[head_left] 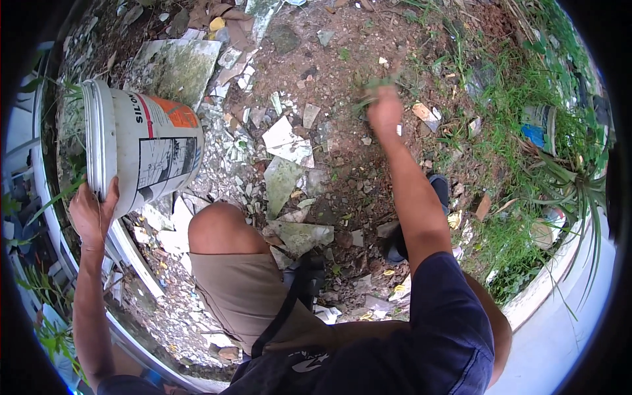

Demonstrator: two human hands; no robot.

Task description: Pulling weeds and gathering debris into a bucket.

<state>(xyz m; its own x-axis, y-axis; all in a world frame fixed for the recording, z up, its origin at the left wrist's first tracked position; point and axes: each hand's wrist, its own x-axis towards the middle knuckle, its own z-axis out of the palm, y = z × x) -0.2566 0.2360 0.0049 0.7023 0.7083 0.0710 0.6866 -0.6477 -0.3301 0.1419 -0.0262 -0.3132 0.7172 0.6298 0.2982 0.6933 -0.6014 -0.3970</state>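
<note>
White cylindrical plastic bucket [148,125], marked with an orange panel [170,112], is at far left; the bare left hand [93,212] grips its rim. Slender green grass blades [368,93] are held in the curled right hand [385,117], slightly blurred, over reddish-brown soil [349,56]. Jagged white-and-grey tile pieces [288,139] lie scattered between the bucket and right hand.

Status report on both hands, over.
Left hand gripping white plastic bucket near rim. Right hand blurred, holding green weeds. Broken tile shards scattered between.
</note>
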